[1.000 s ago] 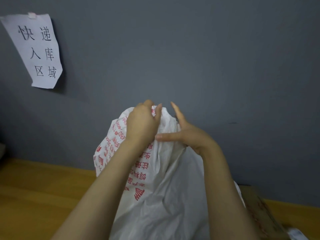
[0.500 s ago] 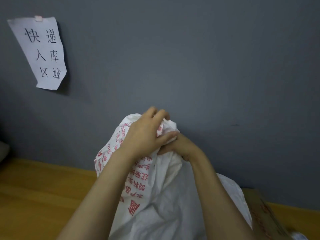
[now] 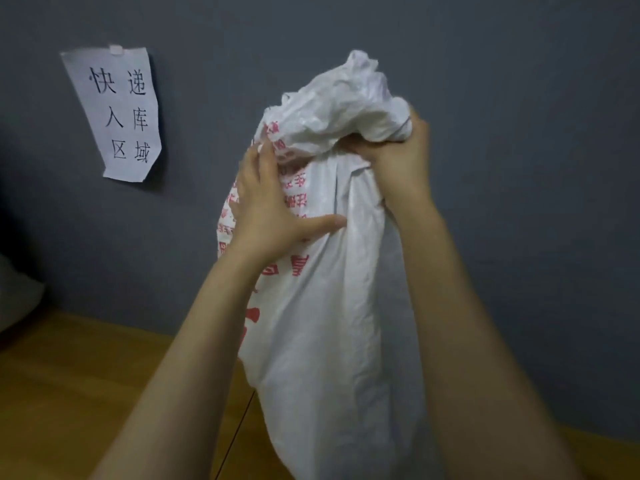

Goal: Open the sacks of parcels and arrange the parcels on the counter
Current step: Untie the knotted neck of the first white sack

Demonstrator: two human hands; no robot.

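Observation:
A tall white woven sack (image 3: 332, 327) with red printed characters stands upright in front of me, its bunched mouth crumpled at the top. My right hand (image 3: 398, 157) is clenched around the gathered neck just under the crumpled top. My left hand (image 3: 266, 206) lies spread against the sack's left side below the neck, thumb stretched across the fabric. What the sack holds is hidden, and no parcels show.
The wooden counter (image 3: 86, 393) runs along the bottom, with a seam line near the sack's foot. A grey wall stands close behind. A paper sign (image 3: 117, 112) with black characters is taped to the wall at upper left. A pale object (image 3: 14, 292) shows at the left edge.
The sack's neck has come up higher in view. My right hand went from under my left to gripping the neck on the right. My left hand slid down and spread flat on the side.

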